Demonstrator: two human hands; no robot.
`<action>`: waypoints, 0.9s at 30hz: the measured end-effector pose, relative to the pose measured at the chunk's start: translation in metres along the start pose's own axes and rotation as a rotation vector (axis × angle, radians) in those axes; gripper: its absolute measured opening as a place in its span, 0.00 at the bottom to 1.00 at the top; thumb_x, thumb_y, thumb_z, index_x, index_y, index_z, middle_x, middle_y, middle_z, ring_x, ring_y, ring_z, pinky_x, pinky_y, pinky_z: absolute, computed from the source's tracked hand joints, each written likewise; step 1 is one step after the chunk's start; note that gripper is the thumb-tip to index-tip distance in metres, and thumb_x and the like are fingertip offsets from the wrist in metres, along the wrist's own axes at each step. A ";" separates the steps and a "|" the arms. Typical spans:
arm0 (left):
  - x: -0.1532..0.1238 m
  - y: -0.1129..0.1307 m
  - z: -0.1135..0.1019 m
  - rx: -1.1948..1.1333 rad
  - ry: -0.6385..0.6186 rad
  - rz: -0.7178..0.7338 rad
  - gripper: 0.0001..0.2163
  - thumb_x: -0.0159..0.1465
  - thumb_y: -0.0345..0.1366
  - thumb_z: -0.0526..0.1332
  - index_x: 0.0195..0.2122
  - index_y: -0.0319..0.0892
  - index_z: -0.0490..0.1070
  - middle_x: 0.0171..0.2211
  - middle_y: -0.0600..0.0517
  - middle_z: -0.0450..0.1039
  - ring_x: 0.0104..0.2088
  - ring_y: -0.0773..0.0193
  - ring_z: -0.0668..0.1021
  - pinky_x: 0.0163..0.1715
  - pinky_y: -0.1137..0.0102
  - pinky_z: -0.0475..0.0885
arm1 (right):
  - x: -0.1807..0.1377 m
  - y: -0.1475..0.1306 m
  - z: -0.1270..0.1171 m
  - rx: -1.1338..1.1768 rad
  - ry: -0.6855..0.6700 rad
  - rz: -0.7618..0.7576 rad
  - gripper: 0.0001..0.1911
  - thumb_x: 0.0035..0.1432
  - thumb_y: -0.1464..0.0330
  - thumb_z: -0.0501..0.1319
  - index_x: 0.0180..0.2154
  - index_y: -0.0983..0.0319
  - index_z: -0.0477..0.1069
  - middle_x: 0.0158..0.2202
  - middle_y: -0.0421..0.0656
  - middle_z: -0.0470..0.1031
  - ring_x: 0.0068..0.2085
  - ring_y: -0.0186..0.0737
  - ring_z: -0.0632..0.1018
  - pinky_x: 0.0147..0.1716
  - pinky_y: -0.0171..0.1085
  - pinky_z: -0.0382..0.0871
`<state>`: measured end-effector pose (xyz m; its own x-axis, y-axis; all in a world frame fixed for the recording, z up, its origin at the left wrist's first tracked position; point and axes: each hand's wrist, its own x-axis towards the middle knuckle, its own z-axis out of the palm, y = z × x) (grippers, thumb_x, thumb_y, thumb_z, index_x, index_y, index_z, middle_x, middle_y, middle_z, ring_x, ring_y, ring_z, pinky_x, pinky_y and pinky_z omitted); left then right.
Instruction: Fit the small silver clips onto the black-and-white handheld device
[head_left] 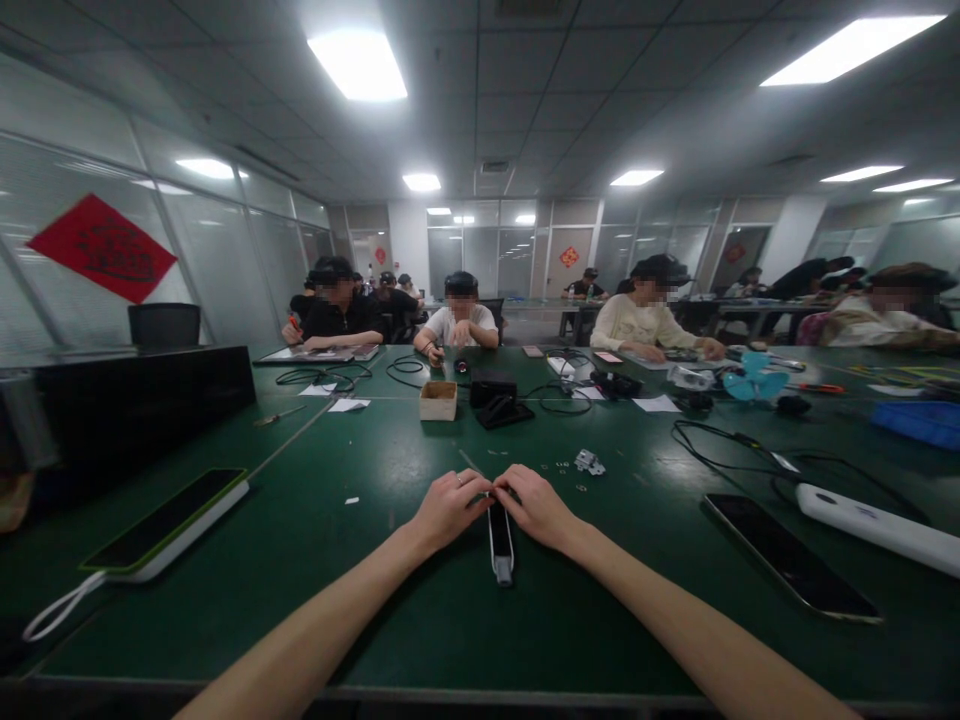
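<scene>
A narrow black-and-white device (500, 540) lay on the green table (360, 600), its far end pinched by the closed fingertips of the left hand (448, 508) and right hand (537, 505), with small metal parts (589, 462) just beyond.

**Both hands meet over a small device**

The left hand (448, 508) and right hand (537, 505) pinch together at the far end of a narrow black-and-white device (500, 541) lying on the green table (375, 600). Just beyond the grip lie tiny metal parts (589, 462); farther off stands a small box (438, 400). A phone (789, 555) lies right of the grip, a cased phone (166, 522) well left. Other people sit across the table.
</scene>
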<state>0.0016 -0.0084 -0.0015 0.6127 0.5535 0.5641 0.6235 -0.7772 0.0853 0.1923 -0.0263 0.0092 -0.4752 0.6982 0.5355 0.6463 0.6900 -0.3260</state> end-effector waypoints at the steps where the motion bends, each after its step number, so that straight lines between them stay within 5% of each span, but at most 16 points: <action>1: 0.000 0.001 -0.001 0.011 -0.012 0.000 0.06 0.64 0.34 0.56 0.40 0.43 0.70 0.38 0.51 0.73 0.36 0.65 0.75 0.38 0.71 0.68 | 0.000 0.000 0.000 0.001 -0.005 0.002 0.07 0.62 0.71 0.53 0.35 0.64 0.69 0.35 0.45 0.71 0.37 0.39 0.71 0.39 0.38 0.66; 17: 0.001 0.001 -0.002 0.035 0.000 0.009 0.06 0.66 0.36 0.55 0.37 0.43 0.71 0.36 0.51 0.74 0.36 0.64 0.76 0.37 0.70 0.68 | 0.001 0.000 -0.002 0.011 -0.036 0.006 0.08 0.62 0.71 0.54 0.34 0.64 0.70 0.33 0.44 0.72 0.37 0.39 0.71 0.38 0.38 0.66; 27: 0.003 0.003 -0.004 -0.013 -0.014 -0.104 0.05 0.62 0.33 0.57 0.39 0.44 0.71 0.37 0.51 0.73 0.35 0.64 0.75 0.38 0.71 0.69 | 0.001 0.002 -0.003 0.016 -0.004 -0.033 0.09 0.64 0.69 0.52 0.35 0.63 0.70 0.35 0.44 0.72 0.38 0.38 0.71 0.40 0.38 0.66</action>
<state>0.0032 -0.0108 0.0040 0.5519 0.6352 0.5403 0.6778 -0.7191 0.1529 0.1955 -0.0248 0.0115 -0.4985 0.6755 0.5433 0.6206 0.7157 -0.3204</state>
